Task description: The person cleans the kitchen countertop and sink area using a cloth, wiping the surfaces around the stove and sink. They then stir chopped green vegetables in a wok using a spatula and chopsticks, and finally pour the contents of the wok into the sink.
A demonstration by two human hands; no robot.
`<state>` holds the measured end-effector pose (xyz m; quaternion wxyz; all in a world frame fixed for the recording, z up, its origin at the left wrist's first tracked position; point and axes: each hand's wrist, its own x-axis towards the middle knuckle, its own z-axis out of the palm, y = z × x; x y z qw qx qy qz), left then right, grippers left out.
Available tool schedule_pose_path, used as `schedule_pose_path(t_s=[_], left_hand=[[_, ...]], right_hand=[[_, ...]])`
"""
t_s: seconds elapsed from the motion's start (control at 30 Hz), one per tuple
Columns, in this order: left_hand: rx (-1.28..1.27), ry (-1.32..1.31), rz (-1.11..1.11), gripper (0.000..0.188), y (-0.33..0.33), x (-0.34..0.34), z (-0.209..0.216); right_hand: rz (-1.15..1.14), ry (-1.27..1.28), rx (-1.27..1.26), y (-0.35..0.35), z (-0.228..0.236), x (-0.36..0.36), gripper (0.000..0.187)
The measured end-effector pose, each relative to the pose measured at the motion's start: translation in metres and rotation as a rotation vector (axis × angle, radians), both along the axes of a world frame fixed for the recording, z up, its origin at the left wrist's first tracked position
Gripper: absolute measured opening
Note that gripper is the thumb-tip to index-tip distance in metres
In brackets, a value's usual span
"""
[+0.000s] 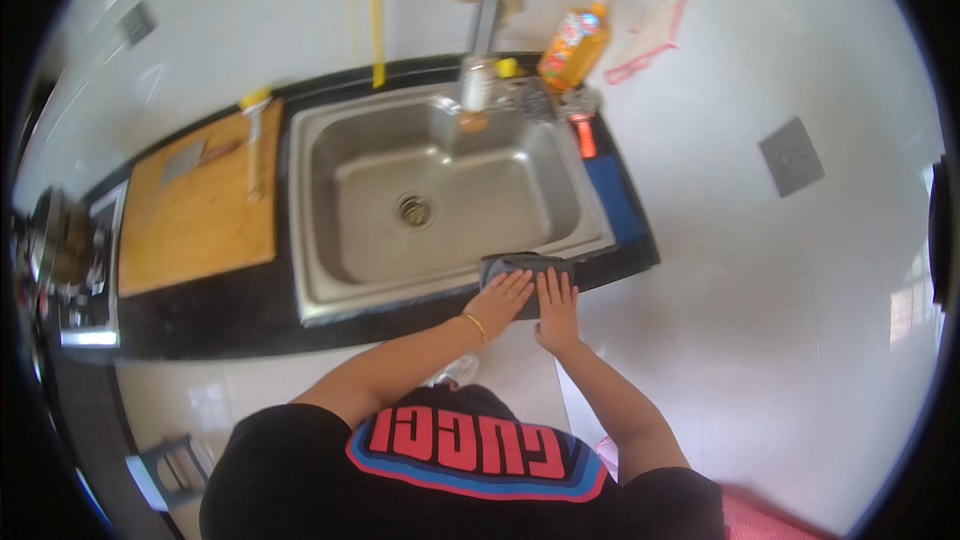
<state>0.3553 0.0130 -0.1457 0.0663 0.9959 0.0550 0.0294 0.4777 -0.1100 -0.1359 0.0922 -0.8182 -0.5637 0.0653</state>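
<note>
A dark grey folded cloth (515, 263) lies over the front right rim of the stainless steel sink (333, 302) and the black counter edge. My left hand (502, 302) rests flat on the cloth, fingers stretched toward the basin, with a thin yellow band at its wrist. Right beside it, my right hand (557, 312) also lies on the cloth with its fingers extended. Neither hand is wrapped around it. Beneath my palms, part of the cloth is hidden.
Left of the sink, a wooden cutting board (190, 230) carries a cleaver (185, 161) and a yellow-and-white long-handled tool (254, 145). Behind the basin rises the faucet (478, 80). An orange bottle (577, 45), a red-handled brush (585, 135) and a blue cloth (613, 198) line the right side.
</note>
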Motion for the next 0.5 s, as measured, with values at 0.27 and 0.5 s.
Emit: schedule_pose_path(t_s=[0.27,0.5], left_hand=[[0.125,0.026,0.418,0.051,0.017,-0.241,0.013],[-0.001,0.186,0.679,0.052,0.069,-0.369,0.107]], right_hand=[[0.473,-0.048,0.180,0.071,-0.004,-0.191,0.055],[0.676,0.531,-0.072,0.154,0.085,-0.288,0.044]])
